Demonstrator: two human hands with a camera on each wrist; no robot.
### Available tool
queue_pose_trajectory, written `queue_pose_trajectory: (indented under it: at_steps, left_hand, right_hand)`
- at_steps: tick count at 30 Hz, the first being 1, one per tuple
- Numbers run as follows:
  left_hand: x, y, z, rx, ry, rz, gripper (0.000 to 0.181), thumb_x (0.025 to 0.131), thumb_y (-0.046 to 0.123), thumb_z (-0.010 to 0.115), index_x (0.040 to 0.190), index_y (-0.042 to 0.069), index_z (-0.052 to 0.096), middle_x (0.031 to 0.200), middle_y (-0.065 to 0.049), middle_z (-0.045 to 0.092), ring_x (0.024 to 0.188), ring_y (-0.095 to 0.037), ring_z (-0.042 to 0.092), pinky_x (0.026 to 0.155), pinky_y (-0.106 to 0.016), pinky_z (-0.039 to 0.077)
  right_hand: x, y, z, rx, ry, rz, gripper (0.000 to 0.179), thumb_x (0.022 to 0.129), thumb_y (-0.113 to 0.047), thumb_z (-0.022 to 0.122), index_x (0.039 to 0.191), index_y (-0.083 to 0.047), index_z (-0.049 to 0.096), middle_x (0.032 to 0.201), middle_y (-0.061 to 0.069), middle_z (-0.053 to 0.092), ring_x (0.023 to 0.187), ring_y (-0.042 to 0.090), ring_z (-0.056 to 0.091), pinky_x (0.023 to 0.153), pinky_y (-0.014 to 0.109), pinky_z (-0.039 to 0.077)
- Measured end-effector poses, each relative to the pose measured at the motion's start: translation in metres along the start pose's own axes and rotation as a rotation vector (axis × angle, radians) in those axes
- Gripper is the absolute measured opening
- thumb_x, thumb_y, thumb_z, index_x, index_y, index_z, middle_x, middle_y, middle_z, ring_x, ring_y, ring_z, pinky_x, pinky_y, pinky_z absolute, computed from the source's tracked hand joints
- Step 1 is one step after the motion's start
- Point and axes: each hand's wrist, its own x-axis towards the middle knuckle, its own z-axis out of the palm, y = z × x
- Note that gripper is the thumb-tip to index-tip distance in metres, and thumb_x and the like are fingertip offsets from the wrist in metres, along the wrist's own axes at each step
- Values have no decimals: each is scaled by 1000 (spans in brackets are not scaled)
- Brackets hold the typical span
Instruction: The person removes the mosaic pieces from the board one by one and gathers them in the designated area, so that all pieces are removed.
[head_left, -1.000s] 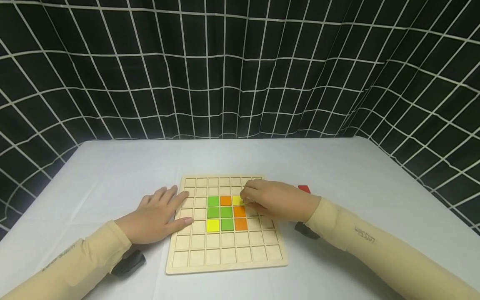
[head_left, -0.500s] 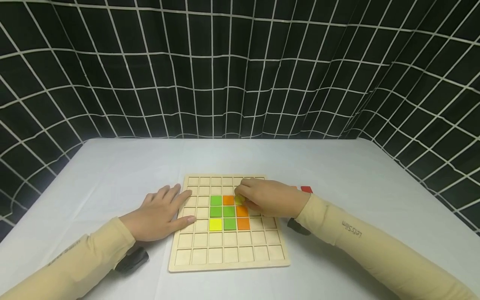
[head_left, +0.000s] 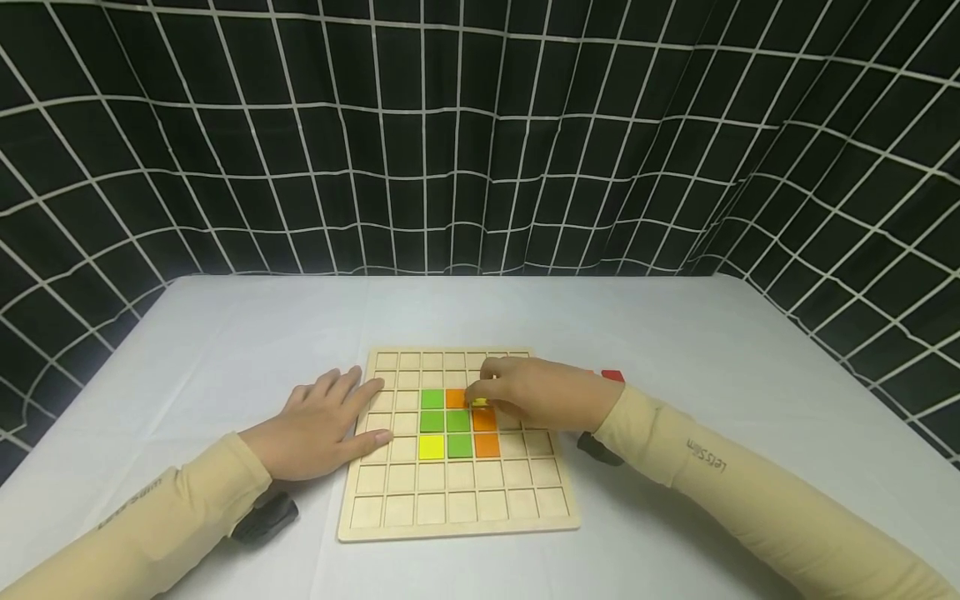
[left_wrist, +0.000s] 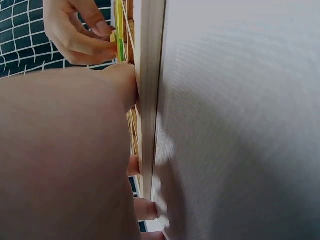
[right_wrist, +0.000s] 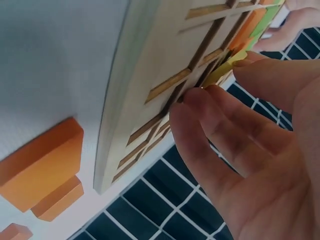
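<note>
A pale wooden grid board (head_left: 461,510) lies on the white table. My left hand (head_left: 318,433) rests with spread fingers on its left edge, the thumb lying over the left cells. Near the board's centre my right hand (head_left: 546,393) pinches a yellow tile (right_wrist: 227,67) between thumb and fingers. In the right wrist view that tile is tilted over its cell at the block's far right corner. Beside it sit three orange tiles (head_left: 487,446) and several green tiles (head_left: 458,422). Another yellow tile (head_left: 431,447) fills the near left corner of the block.
Right of the board, partly behind my right forearm, lies a red block (head_left: 612,376). Several orange blocks (right_wrist: 42,162) are there too in the right wrist view. A black curtain (head_left: 442,142) with white grid lines hangs behind the table.
The head view has shifted slightly. My right hand's fingers have moved a little left and closed about the far right yellow tile, which is now tilted. The left hand stays on the board.
</note>
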Motion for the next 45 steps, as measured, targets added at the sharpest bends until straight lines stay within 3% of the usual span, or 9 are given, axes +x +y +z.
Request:
queue_pose_trajectory:
  at_steps: [14,19,24,28,33,37,45]
  left_hand:
    - [3,2,1,8,4,10,76,95,62,38,147,6,33,151,-29,26,137,-50,23,100,-66,25]
    - [3,2,1,9,4,11,76,95,62,38,147,6,33,151,-29,27,136,-50,24,100,-66,25]
    - [2,3,0,2,-6,2,77,95,62,39,148,6,32,151,-29,27,137,-50,23,101,-66,24]
    - [2,3,1,8,-12,5,77,95,62,38,148,6,32,151,-29,26,137,-50,23,100,-66,25]
    - [2,3,0,19,-13,5,77,95,62,38,148,6,32,151,-29,26,137,-50,24,100,-65,25]
    - [2,2,1,19,-11,3,78,95,63,38,148,6,32,151,-28,26,137,-50,24,100,-66,25]
    - [0,0,2,25,29,4,76,94,62,40,147,7,34,150,-27,29,136,-49,27,99,-65,28]
  right_hand:
    - [-4,3,-1,60,29,16,23,92,-7,61,113,-17,59,109,-4,63,97,13,61,91,27,49]
    - [-11,4,-1,50,38,44,24,92,-11,63,115,-15,55,106,-3,59,90,11,57,84,23,50]
    - [-29,6,-8,71,59,154,30,91,-12,65,117,-13,49,99,-5,57,78,7,53,73,20,50]
    - [-52,11,-10,82,72,248,26,87,-11,69,106,-16,52,90,-8,56,72,5,51,65,19,47]
    - [-81,19,-11,69,54,370,25,84,-11,73,97,-20,54,90,-11,59,75,5,54,68,22,50]
    - [-96,26,-12,76,44,418,22,84,-7,70,94,-19,55,88,-9,58,77,8,55,69,26,49]
    - [-105,35,-16,95,-22,419,20,83,-4,69,82,-19,57,79,-11,50,73,7,49,66,23,45]
